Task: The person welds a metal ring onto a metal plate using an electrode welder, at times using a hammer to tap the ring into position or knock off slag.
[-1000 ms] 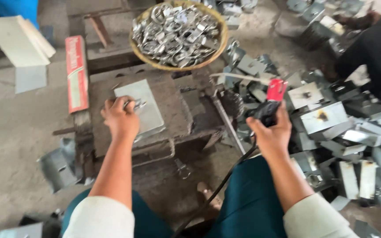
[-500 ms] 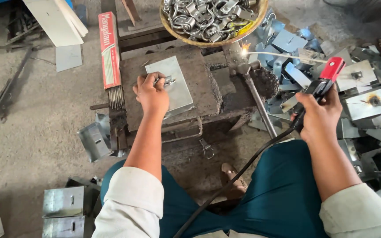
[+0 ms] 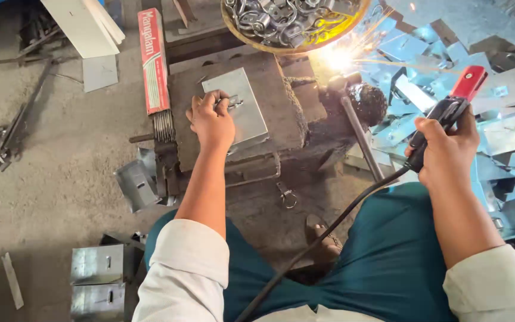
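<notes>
Heap of bent steel brackets (image 3: 496,107) fills my right side, round basket of ring parts (image 3: 293,24) up top. Steel plate (image 3: 236,113) on block: my left hand (image 3: 211,122) pinches small ring fitting (image 3: 232,102) onto it. Right hand (image 3: 445,152) clenched round red-tipped electrode holder (image 3: 442,113), arc sparking beyond block, off plate; fitting looks unwelded

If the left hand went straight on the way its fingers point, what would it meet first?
The left hand already rests on the grey metal plate, pinching a small metal ring. Pushing on up-frame, it would likely cross the plate toward the basket of metal rings; depth is unclear.
</notes>
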